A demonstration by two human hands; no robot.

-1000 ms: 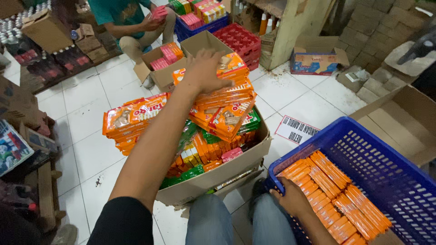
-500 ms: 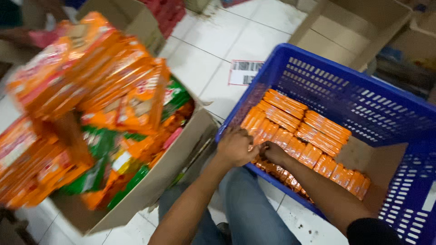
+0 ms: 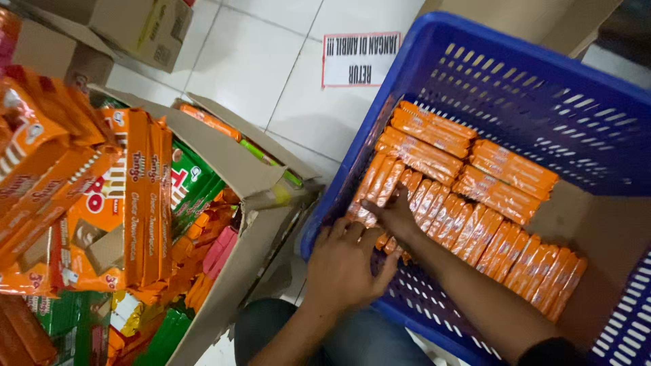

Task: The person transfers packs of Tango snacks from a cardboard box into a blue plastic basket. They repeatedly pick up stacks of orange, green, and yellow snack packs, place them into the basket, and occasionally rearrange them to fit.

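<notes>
1. The person's left hand [image 3: 344, 261] rests at the near rim of the blue plastic basket [image 3: 542, 88], knuckles up, fingers bent loosely over the edge and touching the nearest orange wafer packs [image 3: 434, 210]; whether it actually grips one cannot be told, since the fingertips are hidden.
2. The right hand [image 3: 395, 215] lies inside the basket, its forearm coming in from the lower right. Its fingers are stretched nearly flat and pressed on the ends of the packs at the near left corner; nothing is closed in its grasp.
3. The orange wafer packs lie in the basket in rows: one long row side by side along the near side, and two shorter stacks [image 3: 468, 159] behind them towards the far wall.
4. A sheet of brown cardboard [image 3: 603, 230] lines the bottom of the basket on the right, bare beside the packs.
5. To the left stands an open cardboard box [image 3: 251, 176] heaped with orange, green and pink snack packets [image 3: 122, 203], well apart from both hands.
6. On the white tiled floor [image 3: 251, 61] beyond the basket lies a small printed paper sign [image 3: 361, 59], and another cardboard carton [image 3: 146, 27] sits at the upper left.
</notes>
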